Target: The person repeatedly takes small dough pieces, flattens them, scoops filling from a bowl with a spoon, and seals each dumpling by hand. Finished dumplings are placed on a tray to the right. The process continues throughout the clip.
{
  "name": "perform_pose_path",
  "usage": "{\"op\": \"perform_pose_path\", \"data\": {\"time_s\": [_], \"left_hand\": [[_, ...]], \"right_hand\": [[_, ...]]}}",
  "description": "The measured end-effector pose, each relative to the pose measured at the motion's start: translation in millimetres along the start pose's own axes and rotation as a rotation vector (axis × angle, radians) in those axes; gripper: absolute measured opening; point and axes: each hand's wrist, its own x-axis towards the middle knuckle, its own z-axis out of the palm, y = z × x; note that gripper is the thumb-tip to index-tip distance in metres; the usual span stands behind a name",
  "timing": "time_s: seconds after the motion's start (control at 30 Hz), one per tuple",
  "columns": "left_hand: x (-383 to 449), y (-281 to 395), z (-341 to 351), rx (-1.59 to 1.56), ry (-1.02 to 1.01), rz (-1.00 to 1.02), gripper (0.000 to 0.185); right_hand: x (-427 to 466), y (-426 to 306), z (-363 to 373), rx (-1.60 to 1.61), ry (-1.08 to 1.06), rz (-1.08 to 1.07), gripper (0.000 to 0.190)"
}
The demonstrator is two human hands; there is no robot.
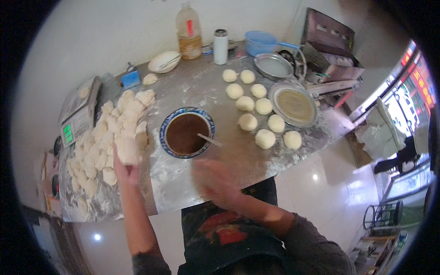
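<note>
At the heaped dough pieces point(99, 137), my left hand point(126, 172) has its fingers around a pale piece of dough point(128, 149). Motion blurs my right hand point(213, 178) above the front of the table; its fingers cannot be made out, nor whether they hold anything. Just beyond it stands a blue-and-white patterned bowl point(162, 139) of dark brown filling or sauce point(184, 132), with a spoon or stick handle point(209, 140) leaning over the rim. To the right, several round dough balls point(245, 103) sit in two rough rows.
The floured metal table point(175, 182) carries a digital scale point(74, 127) at left. Along the back are a white bowl point(160, 62), an oil bottle point(189, 37), a white flask point(220, 48) and a blue dipper point(259, 43). Metal plates point(273, 94) stand at right.
</note>
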Motion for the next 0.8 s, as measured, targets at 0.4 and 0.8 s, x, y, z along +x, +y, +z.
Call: {"op": "perform_pose_path", "data": {"time_s": [0.4,0.8], "left_hand": [[-108,-1,18,0.120,-0.272,0.023,0.058],[-92,8,49,-0.205,0.004,-0.223,0.076]], "right_hand": [[53,-24,103,0.760,0.031,0.072,0.040],[69,-40,94,0.448,0.195,-0.043,0.021]]}}
